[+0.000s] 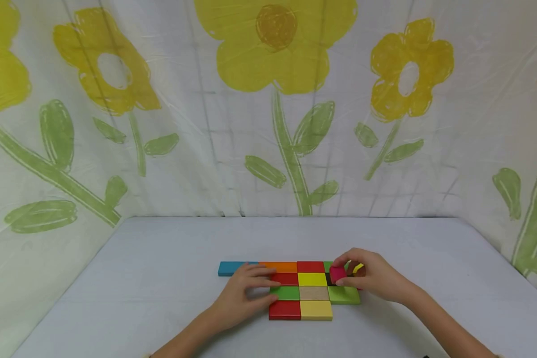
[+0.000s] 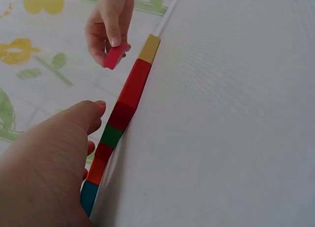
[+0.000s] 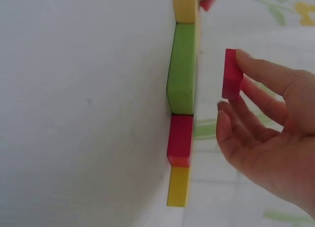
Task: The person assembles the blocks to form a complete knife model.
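Observation:
Flat coloured blocks lie together in rows on the table, among them a blue block [image 1: 230,268], an orange block [image 1: 283,267], a yellow block [image 1: 312,279] and a bare-wood block [image 1: 314,293]. My right hand [image 1: 378,276] pinches a pink block [image 3: 232,74] between thumb and fingers, raised above the right part of the rows. My left hand [image 1: 241,293] lies at the left side, its loosely spread fingertips touching or close to the red and green blocks [image 1: 286,293]. A dark patch beside the yellow block is partly hidden by the pink block.
A white cloth covers the table [image 1: 161,278]. Behind it hangs a curtain [image 1: 174,174] painted with yellow flowers. At the rows' right end, a light green block [image 3: 182,69], another pink block [image 3: 180,138] and a yellow block [image 3: 178,186] stand in line.

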A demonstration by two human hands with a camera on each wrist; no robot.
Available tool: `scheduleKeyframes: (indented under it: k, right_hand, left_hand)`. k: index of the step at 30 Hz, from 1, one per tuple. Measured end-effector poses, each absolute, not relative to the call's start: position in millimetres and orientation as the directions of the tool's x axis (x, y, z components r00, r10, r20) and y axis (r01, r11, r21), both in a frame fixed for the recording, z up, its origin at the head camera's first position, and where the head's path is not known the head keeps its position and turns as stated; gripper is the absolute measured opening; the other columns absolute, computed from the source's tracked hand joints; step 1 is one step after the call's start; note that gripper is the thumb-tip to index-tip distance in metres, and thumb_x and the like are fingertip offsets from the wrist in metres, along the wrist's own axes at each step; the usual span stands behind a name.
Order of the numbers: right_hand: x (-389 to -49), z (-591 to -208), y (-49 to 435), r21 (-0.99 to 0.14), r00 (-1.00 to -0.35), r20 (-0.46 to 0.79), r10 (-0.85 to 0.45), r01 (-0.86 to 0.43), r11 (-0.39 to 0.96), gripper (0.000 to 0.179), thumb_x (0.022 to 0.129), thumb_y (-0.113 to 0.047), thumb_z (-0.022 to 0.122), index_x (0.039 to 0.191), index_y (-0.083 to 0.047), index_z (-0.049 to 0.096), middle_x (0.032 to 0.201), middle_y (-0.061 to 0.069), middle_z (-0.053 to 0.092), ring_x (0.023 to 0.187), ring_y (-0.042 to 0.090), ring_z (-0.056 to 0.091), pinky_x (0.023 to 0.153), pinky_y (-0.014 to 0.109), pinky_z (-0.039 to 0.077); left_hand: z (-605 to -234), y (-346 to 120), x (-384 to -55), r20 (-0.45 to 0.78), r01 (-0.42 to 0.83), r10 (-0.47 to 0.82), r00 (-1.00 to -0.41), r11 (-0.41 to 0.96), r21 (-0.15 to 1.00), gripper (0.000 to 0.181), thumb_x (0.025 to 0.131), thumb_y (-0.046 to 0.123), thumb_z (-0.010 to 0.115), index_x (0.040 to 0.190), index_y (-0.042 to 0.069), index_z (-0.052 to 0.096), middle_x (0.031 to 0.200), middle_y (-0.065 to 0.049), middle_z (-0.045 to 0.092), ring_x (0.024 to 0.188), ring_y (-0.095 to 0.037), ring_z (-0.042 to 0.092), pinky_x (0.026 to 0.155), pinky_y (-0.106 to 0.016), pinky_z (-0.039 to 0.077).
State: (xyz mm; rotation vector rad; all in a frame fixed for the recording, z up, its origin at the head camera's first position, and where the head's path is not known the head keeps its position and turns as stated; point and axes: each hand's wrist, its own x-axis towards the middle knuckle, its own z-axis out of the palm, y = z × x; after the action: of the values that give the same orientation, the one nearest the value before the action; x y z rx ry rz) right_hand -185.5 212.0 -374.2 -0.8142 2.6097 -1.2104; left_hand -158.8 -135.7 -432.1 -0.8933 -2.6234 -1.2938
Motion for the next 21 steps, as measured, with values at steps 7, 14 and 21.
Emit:
scheduleKeyframes:
  k: [7,14,21]
  right_hand:
    - [-168.8,-375.2,212.6,-0.755,-0.824,0.096,-0.559,-0.426,0.498,0.03,0.091,-0.019,0.084,0.117,-0.01,0.072,0.107,0.0,0.068,0.088,0.01,0.059,0.074,0.023,0.056]
    - [-159.9,-381.8,212.4,-0.746,-0.809,0.112,-0.577,-0.452,0.489,0.03,0.088,-0.022,0.087,0.113,-0.012,0.074,0.095,-0.007,0.064,0.082,0.009,0.056,0.067,0.022,0.051]
    - [-157.6,-387.7,211.6,-0.761,-0.798,0.07,-0.598,-0.43,0.485,0.031,0.088,-0.02,0.087,0.114,-0.01,0.074,0.099,-0.007,0.065,0.082,0.007,0.055,0.067,0.022,0.051]
  left_hand:
    - [-434.6,-135.7,-160.6,0.307,0.531,0.475,-0.825,0.464,0.709,0.024,0.097,0.035,0.078,0.118,0.026,0.082,0.137,0.003,0.071,0.137,-0.031,0.054,0.114,-0.075,0.032]
    - [-435.0,-135.8,-160.5,0.303,0.525,0.473,-0.827,0.458,0.717,0.023,0.096,0.033,0.079,0.117,0.025,0.083,0.138,0.003,0.071,0.139,-0.032,0.052,0.116,-0.076,0.028]
    - [-435.2,-136.8,-160.1,0.296,0.52,0.473,-0.829,0.46,0.72,0.023,0.096,0.033,0.079,0.117,0.026,0.083,0.138,0.003,0.07,0.14,-0.033,0.051,0.116,-0.076,0.027]
